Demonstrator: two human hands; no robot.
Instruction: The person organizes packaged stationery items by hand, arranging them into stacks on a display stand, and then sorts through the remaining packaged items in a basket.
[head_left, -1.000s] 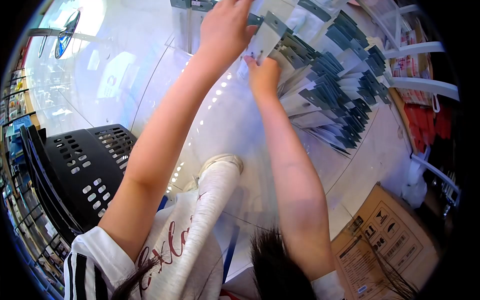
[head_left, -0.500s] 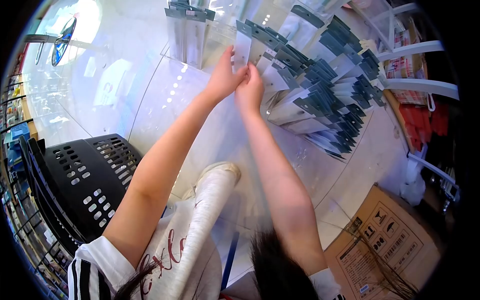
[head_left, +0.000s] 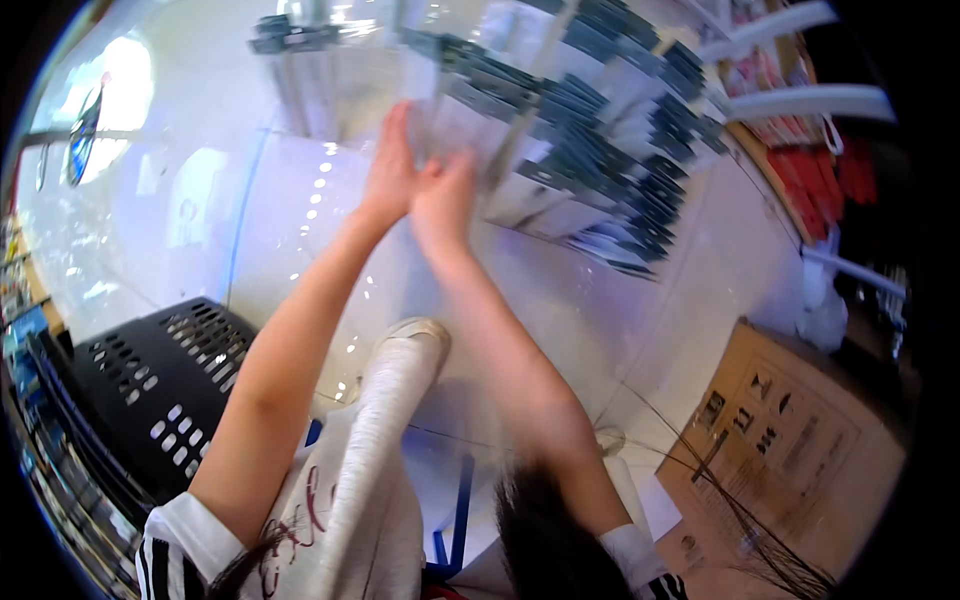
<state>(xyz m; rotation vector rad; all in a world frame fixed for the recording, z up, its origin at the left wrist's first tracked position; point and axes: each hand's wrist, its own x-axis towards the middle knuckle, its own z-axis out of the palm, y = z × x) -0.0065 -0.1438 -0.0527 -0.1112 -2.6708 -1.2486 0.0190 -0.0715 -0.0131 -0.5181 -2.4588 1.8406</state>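
My left hand [head_left: 391, 170] reaches up to the near left end of the packets, its fingers stretched straight beside a clear packet with a grey-green header [head_left: 421, 43]. My right hand [head_left: 446, 195] is right beside it at the lower front of the same packets. Its fingers are bent but smeared by motion, so its grip does not show. Many more header packets [head_left: 585, 140] stand in dense rows to the right of my hands. A smaller group of packets [head_left: 305, 85] stands apart on the left.
A black perforated basket [head_left: 165, 385] is at the left. A printed cardboard box [head_left: 790, 430] lies at the lower right. White rails [head_left: 800, 103] and red items [head_left: 810, 190] are at the right edge. A shoe [head_left: 425, 335] is on the tiled floor [head_left: 480, 390].
The packets, basket and hands have shifted left in the view as the camera turned. My left fingers look straighter, and my right hand is more blurred.
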